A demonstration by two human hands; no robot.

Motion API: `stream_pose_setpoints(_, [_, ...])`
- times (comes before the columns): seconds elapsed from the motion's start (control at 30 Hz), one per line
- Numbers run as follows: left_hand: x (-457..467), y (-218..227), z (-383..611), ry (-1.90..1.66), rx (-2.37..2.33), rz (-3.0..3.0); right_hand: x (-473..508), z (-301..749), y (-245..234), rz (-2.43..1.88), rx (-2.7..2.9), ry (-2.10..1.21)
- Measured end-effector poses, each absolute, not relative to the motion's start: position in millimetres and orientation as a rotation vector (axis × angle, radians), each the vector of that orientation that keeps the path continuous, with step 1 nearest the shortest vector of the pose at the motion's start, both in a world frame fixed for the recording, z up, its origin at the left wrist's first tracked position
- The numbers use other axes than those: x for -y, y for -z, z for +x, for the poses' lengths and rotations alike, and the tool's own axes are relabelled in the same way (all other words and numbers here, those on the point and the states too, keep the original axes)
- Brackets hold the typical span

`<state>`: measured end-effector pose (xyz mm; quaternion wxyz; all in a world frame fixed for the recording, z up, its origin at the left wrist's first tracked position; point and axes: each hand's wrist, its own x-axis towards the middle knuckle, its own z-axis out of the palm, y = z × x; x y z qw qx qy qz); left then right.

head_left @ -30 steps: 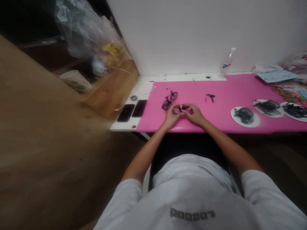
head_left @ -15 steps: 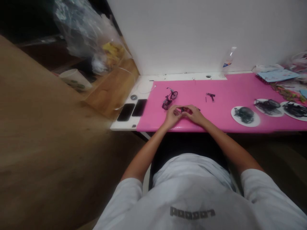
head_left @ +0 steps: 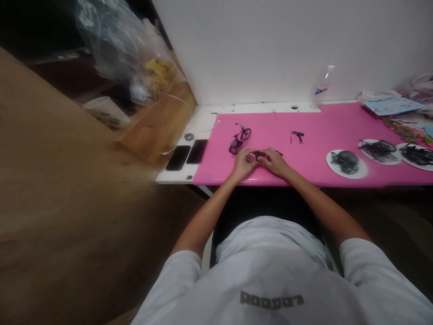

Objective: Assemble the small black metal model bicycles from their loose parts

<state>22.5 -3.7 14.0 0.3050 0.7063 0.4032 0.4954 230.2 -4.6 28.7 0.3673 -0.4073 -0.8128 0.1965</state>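
Note:
My left hand (head_left: 244,164) and my right hand (head_left: 274,161) meet near the front edge of the pink table cover (head_left: 270,127). Both are closed, with fingertips pinching a small black part (head_left: 257,155) between them. Fingers hide most of that part, so its kind does not show. Just beyond my left hand stands a miniature dark bicycle (head_left: 239,139). A thin dark piece (head_left: 279,153) pokes out beside my right hand. Farther right lie a few small black pieces (head_left: 298,136), one shaped like a T, beside a short thin rod (head_left: 291,140).
Three white plates with dark stringy pieces, the nearest plate (head_left: 330,170) among them, sit at the right. Two phones, one a black phone (head_left: 196,151), lie on the left white edge. A clear bottle (head_left: 324,85) stands by the wall. Papers (head_left: 392,106) pile up at far right.
The small black part shows slightly more between my fingertips. Both hands stay in nearly the same place, and the things on the table have not moved.

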Motion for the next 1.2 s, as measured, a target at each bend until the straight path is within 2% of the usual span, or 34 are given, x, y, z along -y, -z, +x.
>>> stream_pose_setpoints(0.67, [4.7,-13.6,21.3,-1.310,-1.039,1.898,3.8,232.6,-28.0,-1.080,2.083,-0.506])
stream_pose_setpoints(1.2, [5.4,-13.3,21.0,-1.309,-1.094,1.978,7.5,227.3,-27.0,-1.014,2.155,-0.387])
